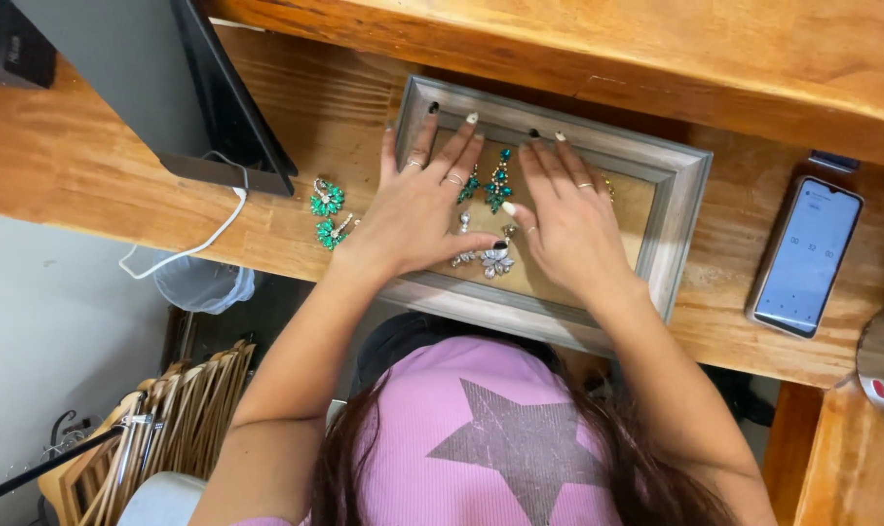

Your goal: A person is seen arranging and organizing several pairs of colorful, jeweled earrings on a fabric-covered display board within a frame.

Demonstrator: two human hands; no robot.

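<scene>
Setting: wooden desk (91,156) under a wooden shelf, with a grey picture frame (676,209) lying flat near the desk's front edge.
Left hand: left hand (417,209) was flat on the frame's left side, fingers spread, thumb tip touching the silver earrings (489,258); it grasped nothing.
Right hand: right hand (570,219) lay open on the tan backing beside them, also grasping nothing.
Silver earrings: near the frame's front edge, between both thumbs.
Step, as I judge: to press gently and slide with the fingertips, so the pieces did not tangle.
Direction: green drop earrings (495,183) had their long axis from front to back edge.
Others: a green pair (327,209) near the frame's left side, a phone (807,255) at the desk's right edge.
</scene>
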